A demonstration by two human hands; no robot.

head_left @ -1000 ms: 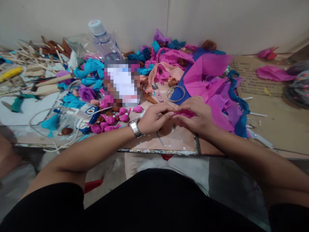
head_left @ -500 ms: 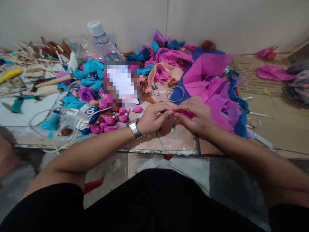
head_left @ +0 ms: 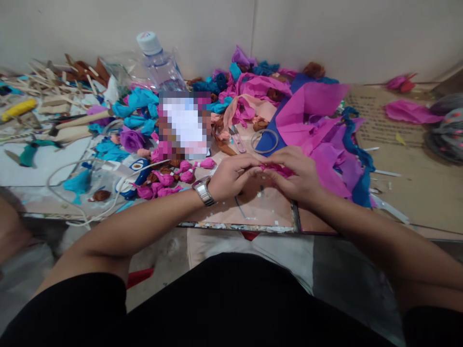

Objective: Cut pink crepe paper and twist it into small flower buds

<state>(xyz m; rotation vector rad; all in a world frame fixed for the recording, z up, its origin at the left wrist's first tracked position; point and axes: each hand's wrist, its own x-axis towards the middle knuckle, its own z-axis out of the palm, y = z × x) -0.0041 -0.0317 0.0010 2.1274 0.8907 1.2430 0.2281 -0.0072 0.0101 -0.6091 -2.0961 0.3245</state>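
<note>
Between my two hands is a small piece of bright pink crepe paper (head_left: 280, 170), mostly covered by my fingers. My left hand (head_left: 233, 177), with a metal watch (head_left: 203, 192) on its wrist, pinches the paper's left end. My right hand (head_left: 297, 174) is closed around the rest of it. Just beyond my fingers lie a ring of tape or wire (head_left: 265, 141) and small pink-handled thread snips (head_left: 238, 142). Several tied pink paper buds (head_left: 186, 172) lie left of my left hand. Large pink paper sheets (head_left: 307, 113) spread out past my right hand.
A clear bottle with a white cap (head_left: 162, 67) stands at the back left beside a blurred phone (head_left: 186, 125). A white cable (head_left: 54, 173) loops near the front edge. Wooden sticks (head_left: 47, 79) pile up far left. Cardboard (head_left: 415, 183) covers the right side.
Both hands stay in nearly the same place with the pink paper held between them. The whole view has shifted slightly.
</note>
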